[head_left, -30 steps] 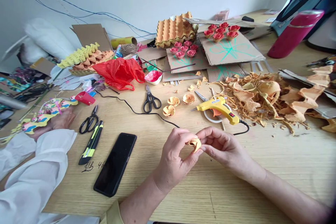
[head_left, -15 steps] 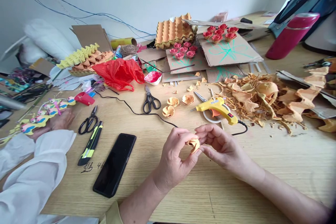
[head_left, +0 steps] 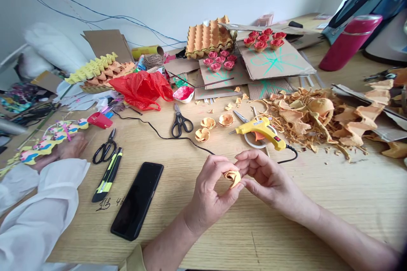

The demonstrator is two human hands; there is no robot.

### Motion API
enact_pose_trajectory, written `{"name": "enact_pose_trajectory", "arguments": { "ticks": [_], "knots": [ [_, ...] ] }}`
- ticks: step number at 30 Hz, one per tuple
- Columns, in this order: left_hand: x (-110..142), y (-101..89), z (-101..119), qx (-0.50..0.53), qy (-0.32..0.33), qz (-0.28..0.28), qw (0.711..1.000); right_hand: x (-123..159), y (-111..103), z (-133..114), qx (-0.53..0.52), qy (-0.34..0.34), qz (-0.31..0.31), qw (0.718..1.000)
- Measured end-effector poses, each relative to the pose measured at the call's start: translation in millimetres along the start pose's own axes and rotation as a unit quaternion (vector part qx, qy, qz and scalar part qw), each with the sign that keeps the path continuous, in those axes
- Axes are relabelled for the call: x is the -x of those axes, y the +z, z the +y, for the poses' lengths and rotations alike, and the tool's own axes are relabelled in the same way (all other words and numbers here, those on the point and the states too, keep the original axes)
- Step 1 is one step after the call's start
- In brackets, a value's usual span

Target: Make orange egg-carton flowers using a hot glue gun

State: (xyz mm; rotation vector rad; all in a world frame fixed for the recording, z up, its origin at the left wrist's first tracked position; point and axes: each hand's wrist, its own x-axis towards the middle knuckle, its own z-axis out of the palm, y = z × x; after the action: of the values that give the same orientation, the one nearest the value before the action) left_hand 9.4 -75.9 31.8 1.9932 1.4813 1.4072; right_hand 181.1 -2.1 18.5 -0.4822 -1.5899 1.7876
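My left hand (head_left: 210,190) and my right hand (head_left: 265,178) meet above the wooden table (head_left: 286,220). Both pinch one small orange paper flower (head_left: 232,176), curled from egg-carton pulp. Just beyond them lies a yellow glue gun (head_left: 262,130) with its black cord (head_left: 159,133) running left across the table. Three finished orange flowers (head_left: 208,123) sit behind my hands. Black scissors (head_left: 180,122) lie near them.
A pile of egg-carton scraps (head_left: 318,114) spreads to the right. Red painted flowers (head_left: 219,60) rest on cardboard sheets (head_left: 280,61) at the back, by an egg tray (head_left: 208,38). A black phone (head_left: 137,199), utility knife (head_left: 107,174) and scissors (head_left: 104,149) lie left. Another person's white sleeve (head_left: 38,211) rests there.
My hands stay together on the flower, its petals shifting only slightly between my fingers. The view has drifted a little; nothing on the table has moved.
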Motion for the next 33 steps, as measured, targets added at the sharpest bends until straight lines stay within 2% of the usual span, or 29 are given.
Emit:
{"name": "enact_pose_trajectory", "arguments": {
  "ticks": [7, 17, 24, 33],
  "knots": [
    [-0.6, 0.4, -2.2, -0.006, -0.007, 0.005, 1.000, 0.0, -4.7, 2.4, 0.051, -0.021, -0.021, 0.998],
    [0.0, 1.2, -2.5, 0.019, -0.016, 0.008, 1.000, -1.6, -3.5, -0.7, 0.001, -0.001, -0.027, 1.000],
    [1.6, 0.3, -4.6, 0.024, 0.003, 0.007, 1.000, -1.0, -1.1, -2.8, -0.014, -0.012, -0.022, 1.000],
    [1.6, -3.2, -3.4, -0.033, 0.024, 0.003, 0.999, -2.1, -4.7, 0.0, 0.006, -0.006, -0.036, 0.999]
  ]
}}
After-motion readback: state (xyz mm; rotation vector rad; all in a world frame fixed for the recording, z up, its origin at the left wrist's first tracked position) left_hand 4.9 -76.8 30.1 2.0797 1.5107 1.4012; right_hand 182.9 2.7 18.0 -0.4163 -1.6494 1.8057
